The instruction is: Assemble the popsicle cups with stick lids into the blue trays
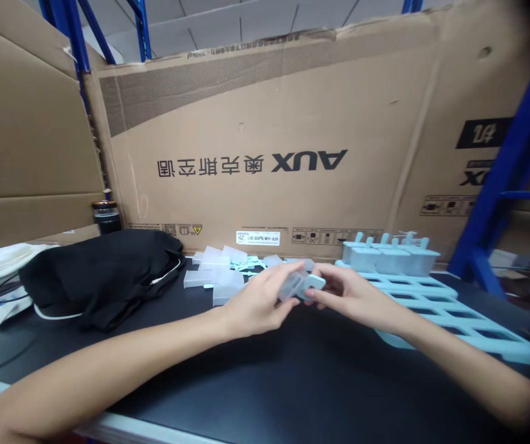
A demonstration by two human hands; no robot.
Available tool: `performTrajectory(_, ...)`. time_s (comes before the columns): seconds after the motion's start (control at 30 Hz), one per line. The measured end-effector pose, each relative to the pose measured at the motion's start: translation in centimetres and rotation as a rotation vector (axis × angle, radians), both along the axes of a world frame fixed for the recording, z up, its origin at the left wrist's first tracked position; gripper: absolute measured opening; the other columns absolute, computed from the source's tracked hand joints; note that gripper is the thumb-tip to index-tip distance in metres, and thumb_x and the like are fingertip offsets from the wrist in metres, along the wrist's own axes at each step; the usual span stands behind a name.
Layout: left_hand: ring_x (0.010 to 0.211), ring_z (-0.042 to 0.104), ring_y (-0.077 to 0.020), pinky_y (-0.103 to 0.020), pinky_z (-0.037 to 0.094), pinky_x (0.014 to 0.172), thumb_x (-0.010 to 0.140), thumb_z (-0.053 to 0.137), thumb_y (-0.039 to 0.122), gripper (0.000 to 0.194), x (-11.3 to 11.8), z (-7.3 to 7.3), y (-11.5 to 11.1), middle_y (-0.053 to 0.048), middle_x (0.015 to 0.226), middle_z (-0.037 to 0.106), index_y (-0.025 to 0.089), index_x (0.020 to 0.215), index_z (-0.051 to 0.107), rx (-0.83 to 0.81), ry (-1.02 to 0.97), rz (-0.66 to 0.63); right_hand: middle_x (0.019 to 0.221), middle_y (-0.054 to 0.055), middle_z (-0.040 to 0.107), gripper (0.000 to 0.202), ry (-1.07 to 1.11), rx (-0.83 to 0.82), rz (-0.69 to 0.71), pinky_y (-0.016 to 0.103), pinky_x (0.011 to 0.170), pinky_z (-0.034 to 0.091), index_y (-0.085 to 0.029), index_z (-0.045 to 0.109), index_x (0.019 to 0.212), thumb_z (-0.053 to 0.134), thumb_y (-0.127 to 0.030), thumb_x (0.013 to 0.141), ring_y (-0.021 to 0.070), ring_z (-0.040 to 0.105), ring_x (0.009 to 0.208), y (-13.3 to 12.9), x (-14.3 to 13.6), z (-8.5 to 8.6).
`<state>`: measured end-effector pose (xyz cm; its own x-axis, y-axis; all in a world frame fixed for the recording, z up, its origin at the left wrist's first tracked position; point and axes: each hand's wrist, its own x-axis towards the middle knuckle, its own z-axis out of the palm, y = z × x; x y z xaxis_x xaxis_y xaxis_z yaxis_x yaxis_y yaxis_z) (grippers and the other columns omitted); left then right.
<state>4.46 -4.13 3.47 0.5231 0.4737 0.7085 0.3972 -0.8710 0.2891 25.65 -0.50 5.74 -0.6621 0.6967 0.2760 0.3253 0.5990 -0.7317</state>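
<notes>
Translucent and boxy, a plastic mould [289,286] is gripped in the left hand [261,300] above the flat black tabletop [265,385]; the right hand [349,292] pinches a pale-blue, round-ended plastic stick [314,282] at its end. Both look light, stiff—perhaps slippery (smooth surfaces)—and best held by the broad sides.

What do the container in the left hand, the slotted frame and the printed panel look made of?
Container in the left hand: probably plastic, translucent and colourless.
Slotted frame: likely moulded plastic, evenly pale blue with rounded corners; softer silicone can't be excluded.
Printed panel: apparently cardboard, matt brown, with creases and a ragged top edge.
</notes>
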Motion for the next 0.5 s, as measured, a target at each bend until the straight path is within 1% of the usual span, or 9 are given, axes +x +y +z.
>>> performTrajectory(0.03, 0.116, 0.055, -0.0234, -0.035, 0.056, 0.080, 0.085, 0.059, 0.021, 0.063, -0.2, -0.4, 0.4, -0.012, 0.134, 0.052, 0.022, 0.141, 0.030, -0.027, -0.039, -0.013, 0.083, 0.005, 0.065, 0.026, 0.026, -0.039, 0.015, 0.030, 0.068, 0.049, -0.018, 0.053, 0.087, 0.060, -0.043, 0.084, 0.0175, 0.062, 0.076, -0.1, -0.1, -0.1)
performTrajectory(0.1, 0.101, 0.061, -0.0214, -0.029, 0.056, 0.064, 0.080, 0.068, 0.035, 0.068, -0.7, -0.9, 1.2, -0.013, 0.126, 0.057, 0.021, 0.138, 0.035, -0.035, -0.098, -0.036, 0.082, 0.004, 0.065, 0.028, 0.068, -0.111, 0.046, 0.030, 0.070, 0.050, -0.018, 0.053, 0.086, 0.063, -0.043, 0.081, 0.0175, 0.063, 0.077, -0.2, -0.3, -0.3)
performTrajectory(0.13, 0.094, 0.062, -0.0208, -0.030, 0.055, 0.063, 0.075, 0.072, 0.043, 0.068, -0.9, -1.0, 1.5, -0.012, 0.119, 0.061, 0.020, 0.132, 0.042, 0.001, -0.103, -0.041, 0.082, 0.004, 0.065, 0.028, 0.078, -0.132, 0.060, 0.030, 0.071, 0.050, -0.017, 0.055, 0.086, 0.064, -0.044, 0.080, 0.0174, 0.063, 0.077, -0.2, -0.4, -0.3)
performTrajectory(0.17, 0.089, 0.061, -0.0204, -0.032, 0.054, 0.066, 0.070, 0.074, 0.050, 0.067, -1.0, -1.0, 1.8, -0.011, 0.110, 0.064, 0.019, 0.123, 0.049, 0.053, -0.095, -0.048, 0.082, 0.004, 0.066, 0.029, 0.080, -0.143, 0.075, 0.031, 0.073, 0.049, -0.017, 0.057, 0.087, 0.064, -0.044, 0.080, 0.0174, 0.063, 0.078, -0.3, -0.5, -0.3)
performTrajectory(0.23, 0.081, 0.058, -0.0199, -0.039, 0.050, 0.074, 0.062, 0.076, 0.058, 0.062, -1.0, -1.1, 2.0, -0.006, 0.091, 0.064, 0.018, 0.104, 0.054, 0.163, -0.066, -0.065, 0.081, 0.004, 0.067, 0.031, 0.076, -0.145, 0.098, 0.031, 0.076, 0.049, -0.017, 0.061, 0.090, 0.063, -0.046, 0.081, 0.0177, 0.063, 0.078, -0.6, -0.8, -0.1)
performTrajectory(0.3, 0.079, 0.053, -0.0194, -0.040, 0.048, 0.076, 0.060, 0.075, 0.060, 0.059, -0.9, -1.3, 2.2, -0.004, 0.085, 0.058, 0.019, 0.094, 0.050, 0.216, -0.072, -0.088, 0.081, 0.004, 0.067, 0.032, 0.087, -0.146, 0.097, 0.031, 0.077, 0.049, -0.017, 0.063, 0.088, 0.062, -0.048, 0.082, 0.0182, 0.064, 0.079, -1.0, -1.1, 0.3)
performTrajectory(0.37, 0.080, 0.050, -0.0190, -0.038, 0.048, 0.072, 0.063, 0.073, 0.059, 0.059, -0.7, -1.8, 2.3, -0.004, 0.087, 0.051, 0.020, 0.094, 0.044, 0.200, -0.108, -0.095, 0.083, 0.005, 0.066, 0.032, 0.106, -0.153, 0.084, 0.031, 0.078, 0.050, -0.016, 0.064, 0.087, 0.061, -0.048, 0.082, 0.0184, 0.064, 0.079, -1.4, -1.3, 0.8)
performTrajectory(0.43, 0.082, 0.050, -0.0192, -0.037, 0.048, 0.070, 0.064, 0.073, 0.057, 0.060, -0.7, -2.4, 2.5, -0.004, 0.091, 0.047, 0.020, 0.098, 0.040, 0.132, -0.117, -0.071, 0.083, 0.006, 0.066, 0.033, 0.127, -0.153, 0.072, 0.032, 0.077, 0.050, -0.016, 0.065, 0.086, 0.061, -0.049, 0.082, 0.0184, 0.064, 0.078, -1.8, -1.4, 1.2)
performTrajectory(0.5, 0.084, 0.051, -0.0195, -0.039, 0.050, 0.072, 0.066, 0.074, 0.055, 0.064, -0.7, -3.0, 2.7, -0.006, 0.097, 0.046, 0.020, 0.106, 0.037, 0.037, -0.087, -0.018, 0.081, 0.006, 0.066, 0.034, 0.133, -0.159, 0.068, 0.032, 0.078, 0.050, -0.016, 0.065, 0.086, 0.062, -0.050, 0.081, 0.0186, 0.064, 0.077, -2.2, -1.4, 1.4)
